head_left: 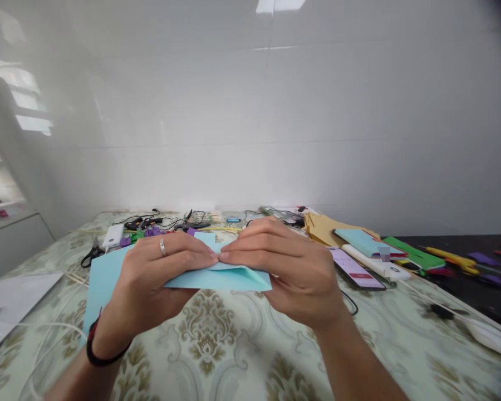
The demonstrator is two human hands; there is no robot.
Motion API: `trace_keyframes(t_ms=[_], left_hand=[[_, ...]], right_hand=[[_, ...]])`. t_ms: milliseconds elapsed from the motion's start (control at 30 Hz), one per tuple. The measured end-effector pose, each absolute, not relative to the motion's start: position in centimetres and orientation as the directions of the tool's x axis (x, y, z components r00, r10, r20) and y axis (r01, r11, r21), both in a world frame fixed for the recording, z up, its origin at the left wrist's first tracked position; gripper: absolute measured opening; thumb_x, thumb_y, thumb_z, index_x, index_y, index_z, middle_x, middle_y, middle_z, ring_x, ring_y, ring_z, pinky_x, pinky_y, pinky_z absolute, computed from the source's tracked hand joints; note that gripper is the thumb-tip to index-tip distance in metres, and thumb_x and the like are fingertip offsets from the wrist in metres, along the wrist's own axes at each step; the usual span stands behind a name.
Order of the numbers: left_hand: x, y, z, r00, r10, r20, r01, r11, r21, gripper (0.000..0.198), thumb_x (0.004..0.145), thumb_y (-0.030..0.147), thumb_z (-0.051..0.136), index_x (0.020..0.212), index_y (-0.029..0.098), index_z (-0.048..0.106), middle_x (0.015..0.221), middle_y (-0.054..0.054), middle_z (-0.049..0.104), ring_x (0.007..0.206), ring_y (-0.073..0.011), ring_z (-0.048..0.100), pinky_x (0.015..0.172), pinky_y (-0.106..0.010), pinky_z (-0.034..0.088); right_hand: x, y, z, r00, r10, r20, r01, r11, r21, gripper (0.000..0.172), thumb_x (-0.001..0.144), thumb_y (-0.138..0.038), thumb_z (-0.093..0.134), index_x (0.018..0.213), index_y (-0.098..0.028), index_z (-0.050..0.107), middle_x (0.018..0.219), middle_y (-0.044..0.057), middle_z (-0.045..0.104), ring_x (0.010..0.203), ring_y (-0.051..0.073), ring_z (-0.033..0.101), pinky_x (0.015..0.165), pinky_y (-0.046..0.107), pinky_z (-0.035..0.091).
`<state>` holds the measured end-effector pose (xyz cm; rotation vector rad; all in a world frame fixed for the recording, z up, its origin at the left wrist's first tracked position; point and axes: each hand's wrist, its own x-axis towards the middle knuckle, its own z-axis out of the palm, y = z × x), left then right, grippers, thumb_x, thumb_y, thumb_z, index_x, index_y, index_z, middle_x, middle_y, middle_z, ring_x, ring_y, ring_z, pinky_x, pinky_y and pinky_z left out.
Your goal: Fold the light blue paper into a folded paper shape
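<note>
Two hands hold one light blue paper sheet (pixel 229 277) just above the worktop (pixel 209 345). The left hand (pixel 158 273) and the right hand (pixel 288 267) both pinch its folded edge, and their fingertips meet at the middle. The rest of the sheet runs out behind the left hand. That hand wears one ring (pixel 162 247) and one dark wristband (pixel 95 350). Beyond the left hand lie one pair of scissors (pixel 92 253) and one white power bank (pixel 113 235). Just right of the right hand lies one phone (pixel 357 268) with its screen lit, but the writing on it is too small to read. Farther off is a stack of brown sheets (pixel 321 227), too many to count.
</note>
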<state>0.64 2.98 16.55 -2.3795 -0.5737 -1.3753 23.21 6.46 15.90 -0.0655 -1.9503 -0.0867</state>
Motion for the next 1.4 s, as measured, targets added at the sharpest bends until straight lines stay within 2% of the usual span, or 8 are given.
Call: trace_keyframes(t_ms=[100, 300, 467, 700, 867, 1133, 1400], left_hand=[[0.6, 3.0, 16.6, 0.455, 0.167, 0.875, 0.490, -0.867, -0.090, 0.012, 0.089, 0.011, 0.074, 0.098, 0.019, 0.076, 0.091, -0.005, 0.082, 0.084, -0.0179, 0.079, 0.076, -0.027, 0.065], [0.5, 3.0, 16.7, 0.459, 0.173, 0.872, 0.493, -0.866, -0.088, 0.015, 0.090, 0.009, 0.071, 0.098, 0.021, 0.075, 0.092, -0.005, 0.082, 0.084, -0.0181, 0.079, 0.075, -0.027, 0.065], [0.5, 3.1, 16.8, 0.464, 0.177, 0.868, 0.480, -0.874, -0.078, 0.009, 0.090, 0.011, 0.073, 0.096, 0.017, 0.076, 0.091, -0.006, 0.082, 0.084, -0.0174, 0.079, 0.076, -0.025, 0.064], [0.6, 3.0, 17.0, 0.460, 0.178, 0.870, 0.499, -0.862, -0.088, 0.007, 0.090, 0.011, 0.072, 0.093, 0.017, 0.075, 0.089, -0.007, 0.082, 0.084, -0.0173, 0.079, 0.078, -0.023, 0.064], [0.5, 3.1, 16.9, 0.466, 0.185, 0.865, 0.527, -0.843, -0.104, 0.005, 0.090, 0.014, 0.075, 0.092, 0.018, 0.076, 0.088, -0.006, 0.082, 0.083, -0.0187, 0.080, 0.076, -0.024, 0.064], [0.4, 3.2, 16.8, 0.462, 0.203, 0.863, 0.542, -0.835, -0.094, 0.010, 0.088, 0.010, 0.073, 0.092, 0.018, 0.075, 0.088, -0.005, 0.082, 0.084, -0.0183, 0.079, 0.077, -0.024, 0.063], [0.3, 3.4, 16.2, 0.449, 0.234, 0.862, 0.567, -0.821, -0.073, 0.012, 0.087, 0.008, 0.072, 0.093, 0.018, 0.072, 0.090, -0.006, 0.079, 0.083, -0.0189, 0.078, 0.073, -0.026, 0.061]], right_hand=[[23.1, 6.2, 16.0, -0.351, 0.010, 0.936, 0.090, 0.996, 0.023, 0.024, 0.093, -0.004, 0.064, 0.106, -0.019, 0.078, 0.093, 0.007, 0.082, 0.086, 0.021, 0.071, 0.080, 0.041, 0.059], [23.4, 5.9, 16.1, -0.389, 0.028, 0.921, 0.107, 0.994, 0.016, 0.028, 0.095, -0.004, 0.061, 0.107, -0.022, 0.078, 0.095, 0.006, 0.082, 0.090, 0.022, 0.071, 0.081, 0.042, 0.058], [23.4, 5.8, 16.2, -0.362, 0.031, 0.932, 0.100, 0.995, 0.006, 0.021, 0.093, -0.004, 0.067, 0.105, -0.017, 0.078, 0.092, 0.008, 0.081, 0.087, 0.021, 0.070, 0.080, 0.040, 0.058], [23.4, 5.6, 16.3, -0.384, 0.035, 0.923, 0.119, 0.993, 0.011, 0.027, 0.094, 0.000, 0.060, 0.106, -0.017, 0.078, 0.095, 0.008, 0.081, 0.090, 0.022, 0.069, 0.080, 0.041, 0.058], [23.4, 5.5, 16.2, -0.332, 0.025, 0.943, 0.130, 0.991, 0.019, 0.024, 0.089, -0.001, 0.068, 0.103, -0.018, 0.078, 0.093, 0.007, 0.081, 0.087, 0.022, 0.069, 0.077, 0.041, 0.058], [23.4, 5.4, 16.2, -0.351, 0.035, 0.936, 0.107, 0.994, 0.003, 0.024, 0.090, 0.002, 0.065, 0.103, -0.013, 0.079, 0.094, 0.009, 0.081, 0.089, 0.022, 0.070, 0.079, 0.042, 0.058], [23.1, 5.2, 16.3, -0.203, 0.032, 0.979, 0.136, 0.991, -0.004, 0.016, 0.086, -0.001, 0.076, 0.095, -0.015, 0.078, 0.083, 0.006, 0.079, 0.080, 0.019, 0.068, 0.072, 0.036, 0.057]])
